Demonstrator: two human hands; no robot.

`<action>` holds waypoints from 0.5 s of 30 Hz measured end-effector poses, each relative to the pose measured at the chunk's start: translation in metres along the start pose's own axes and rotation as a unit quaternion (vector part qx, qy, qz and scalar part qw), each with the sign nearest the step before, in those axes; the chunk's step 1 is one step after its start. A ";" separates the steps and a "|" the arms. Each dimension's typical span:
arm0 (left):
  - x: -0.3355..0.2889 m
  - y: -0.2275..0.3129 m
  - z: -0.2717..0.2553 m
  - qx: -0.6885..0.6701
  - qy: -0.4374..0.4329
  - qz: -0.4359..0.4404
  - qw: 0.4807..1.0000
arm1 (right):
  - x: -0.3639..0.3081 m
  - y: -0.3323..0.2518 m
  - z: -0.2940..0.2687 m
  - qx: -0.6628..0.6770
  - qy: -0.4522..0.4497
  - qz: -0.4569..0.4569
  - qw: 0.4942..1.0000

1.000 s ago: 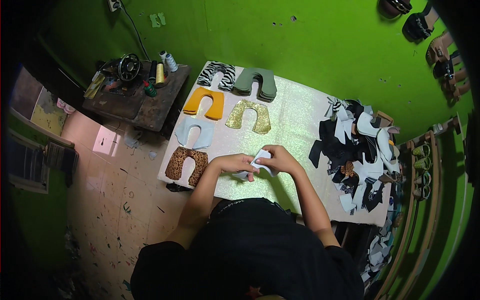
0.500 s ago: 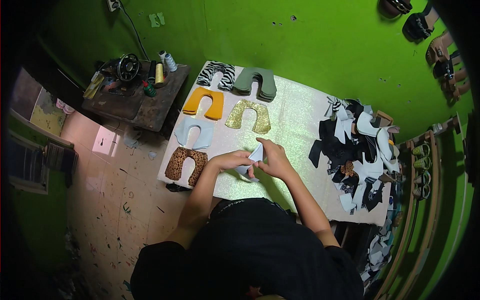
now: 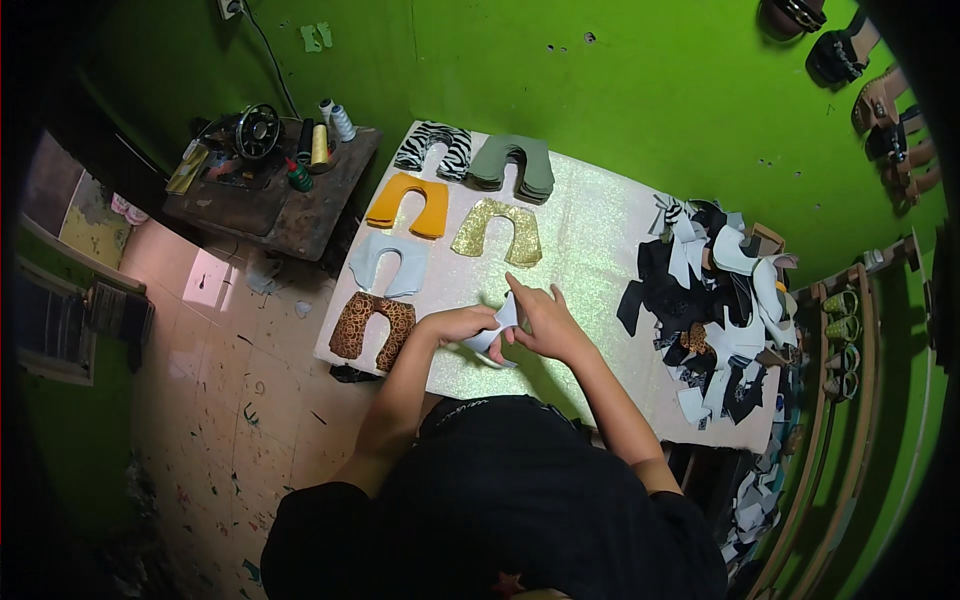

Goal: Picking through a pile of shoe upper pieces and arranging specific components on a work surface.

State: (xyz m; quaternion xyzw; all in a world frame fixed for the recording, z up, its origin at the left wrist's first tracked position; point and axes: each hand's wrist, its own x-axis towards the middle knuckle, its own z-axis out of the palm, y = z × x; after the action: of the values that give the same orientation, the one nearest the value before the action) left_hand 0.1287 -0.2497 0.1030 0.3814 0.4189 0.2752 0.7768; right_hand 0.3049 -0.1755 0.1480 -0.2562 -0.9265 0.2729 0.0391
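Above the near middle of the table, a pale grey-white curved piece of sheet material (image 3: 509, 312) is bent between my two hands. My left hand (image 3: 460, 324) pinches its left side. On the other side, my right hand (image 3: 543, 324) grips it, with some fingers stretched upward along its edge; part of the piece is hidden by the fingers. Closest to my left hand is a stack of brown leopard-print U-shaped pieces (image 3: 350, 328). Behind that lie light grey-blue U-shaped pieces (image 3: 367, 262), orange ones (image 3: 385, 206) and a gold glitter piece (image 3: 521, 241).
Zebra-print (image 3: 408, 151) and grey-green U-shaped stacks (image 3: 490, 160) lie at the table's back left. A heap of black and white offcuts (image 3: 668, 283) covers the right end. A sewing machine (image 3: 256, 135) stands on a wooden table at left. Sandals (image 3: 843, 52) hang on the green wall.
The held piece is turned and bent differently. My right hand's fingers have spread and lifted, while my left hand stays almost in place.
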 end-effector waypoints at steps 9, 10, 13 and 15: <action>-0.018 -0.003 -0.013 -0.074 -0.061 0.028 0.995 | 0.019 0.040 -0.007 0.255 -0.178 0.077 0.947; -0.024 -0.005 -0.016 -0.128 -0.073 0.025 0.989 | 0.022 0.034 -0.011 0.291 -0.161 0.078 0.940; -0.040 -0.008 -0.017 -0.188 -0.056 0.086 0.977 | 0.034 0.027 -0.014 0.331 -0.095 0.072 0.936; -0.048 -0.017 -0.026 -0.200 -0.038 0.121 0.971 | 0.049 0.028 -0.011 0.323 -0.084 0.066 0.940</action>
State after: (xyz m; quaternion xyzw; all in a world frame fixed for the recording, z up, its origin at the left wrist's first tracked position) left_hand 0.0844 -0.2861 0.1008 0.2759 0.2762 0.4308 0.8137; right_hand 0.2773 -0.1263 0.1392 -0.2660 -0.7696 0.5800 0.0236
